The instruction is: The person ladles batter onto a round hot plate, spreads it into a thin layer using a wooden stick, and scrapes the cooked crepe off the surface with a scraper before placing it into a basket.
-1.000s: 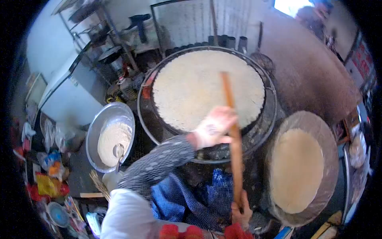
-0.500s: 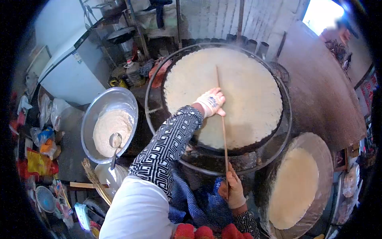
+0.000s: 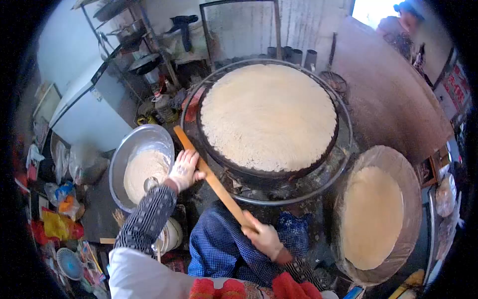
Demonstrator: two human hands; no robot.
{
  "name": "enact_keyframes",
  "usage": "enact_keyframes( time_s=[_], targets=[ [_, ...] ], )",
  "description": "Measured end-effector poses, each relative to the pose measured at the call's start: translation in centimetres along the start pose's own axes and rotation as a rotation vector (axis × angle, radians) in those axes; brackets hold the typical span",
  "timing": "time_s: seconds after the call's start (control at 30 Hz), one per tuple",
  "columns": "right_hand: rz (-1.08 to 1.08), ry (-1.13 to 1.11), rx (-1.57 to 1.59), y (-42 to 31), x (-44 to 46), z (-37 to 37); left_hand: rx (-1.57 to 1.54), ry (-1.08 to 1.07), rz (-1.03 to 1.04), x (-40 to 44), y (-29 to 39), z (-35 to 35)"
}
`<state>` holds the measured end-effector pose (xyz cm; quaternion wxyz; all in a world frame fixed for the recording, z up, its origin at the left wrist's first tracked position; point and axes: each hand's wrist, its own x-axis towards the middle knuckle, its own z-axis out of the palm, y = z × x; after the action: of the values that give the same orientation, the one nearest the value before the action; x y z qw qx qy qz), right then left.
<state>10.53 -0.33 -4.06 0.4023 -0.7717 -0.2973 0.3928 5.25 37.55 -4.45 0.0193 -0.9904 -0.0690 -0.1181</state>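
My right hand point(image 3: 264, 239), in a pale glove, grips the lower end of a long flat wooden board point(image 3: 219, 188). The board slants up and left, apart from the large round griddle point(image 3: 199, 134). Near the board's upper part my gloved left hand point(image 3: 183, 172) is closed against its left edge, with the thumb across the wood. A thin layer of pale batter point(image 3: 271, 114) covers the griddle almost to its rim. Beside my left hand stands a metal basin point(image 3: 117, 172) of thick batter, with a ladle point(image 3: 150, 184) in it, partly hidden by my sleeve.
At the right is a large plastic-lined basket point(image 3: 411, 214) with a pale round sheet point(image 3: 373, 219) inside. A metal ring point(image 3: 348, 154) surrounds the griddle. A white bucket point(image 3: 173, 234) stands below the basin. Another person point(image 3: 398, 30) is at the far right, behind a large brown board point(image 3: 388, 84).
Both hands have moved with the wooden piece from over the griddle to its lower left side. It showed a thin edge before and shows its broad face now. The view has shifted.
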Motion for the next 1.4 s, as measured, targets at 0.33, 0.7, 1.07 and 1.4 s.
enact_keyframes(
  time_s=[0.33, 0.7, 1.07, 1.4],
  targets=[
    [0.236, 0.848, 0.728, 3.1, -13.3, -0.8, -0.322, 0.092, 0.628, 18.8, 24.3, 0.1],
    [0.250, 0.132, 1.131, 1.9, -5.0, -2.0, -0.098, 0.048, 0.367, 15.5, 9.6, 2.7],
    [-0.072, 0.218, 0.435, 1.7, -0.9, 0.9, -0.063, 0.231, -0.045, 1.4, 1.8, -0.5],
    [0.009, 0.185, 0.494, -2.3, 1.1, 1.1, 0.115, -0.021, 0.106, -2.6, 8.9, 4.3]
  ],
)
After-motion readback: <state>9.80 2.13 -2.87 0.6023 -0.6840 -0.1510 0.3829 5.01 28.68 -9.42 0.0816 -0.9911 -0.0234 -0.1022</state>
